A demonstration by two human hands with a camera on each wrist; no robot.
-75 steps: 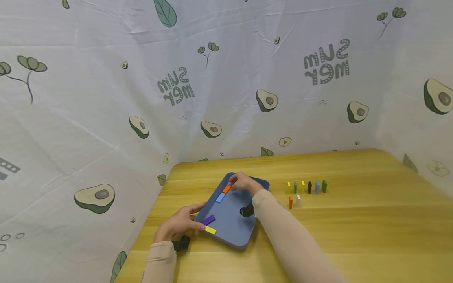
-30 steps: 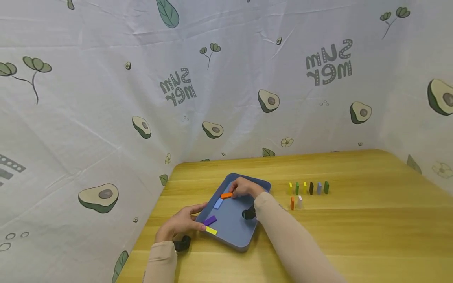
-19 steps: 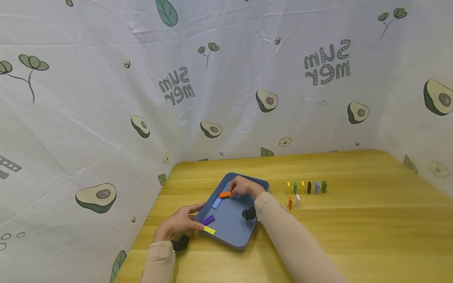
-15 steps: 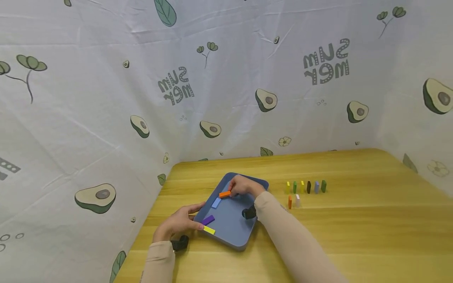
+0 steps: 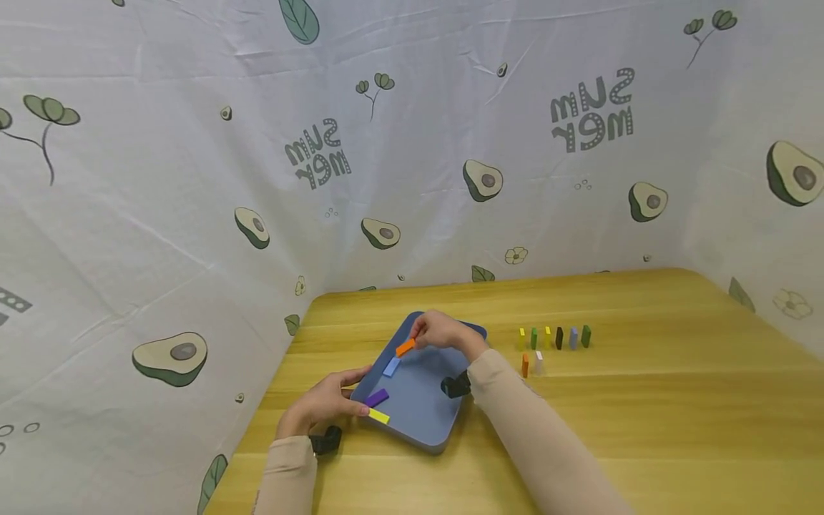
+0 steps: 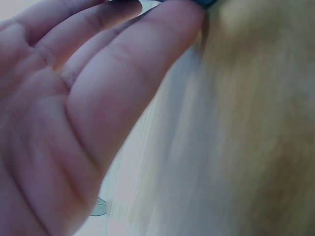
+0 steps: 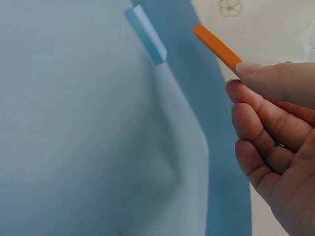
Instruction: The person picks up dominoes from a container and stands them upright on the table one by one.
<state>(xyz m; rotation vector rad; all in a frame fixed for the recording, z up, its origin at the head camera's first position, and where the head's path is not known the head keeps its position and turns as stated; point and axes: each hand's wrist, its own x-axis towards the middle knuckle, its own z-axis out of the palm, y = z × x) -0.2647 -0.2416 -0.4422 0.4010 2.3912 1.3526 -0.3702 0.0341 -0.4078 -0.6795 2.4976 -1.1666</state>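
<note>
My left hand (image 5: 325, 404) holds the left corner of the shallow blue rectangular tray (image 5: 418, 408) between thumb and spread fingers. Near my thumb tip, flat on the tray floor, lie the purple oblong block (image 5: 377, 398) and the bright yellow oblong block (image 5: 380, 417); farther along the left wall lies the light-blue oblong block (image 5: 392, 367). Next comes the flat orange oblong block (image 5: 405, 347) – pinched by one end between the thumb and fingertips of my right hand (image 5: 444, 332), lifted over the tray. Right of the tray, eight small coloured blocks (image 5: 558, 338) stand upright on the yellowish wood-grain table (image 5: 618, 422) – six behind, two in front.
</note>
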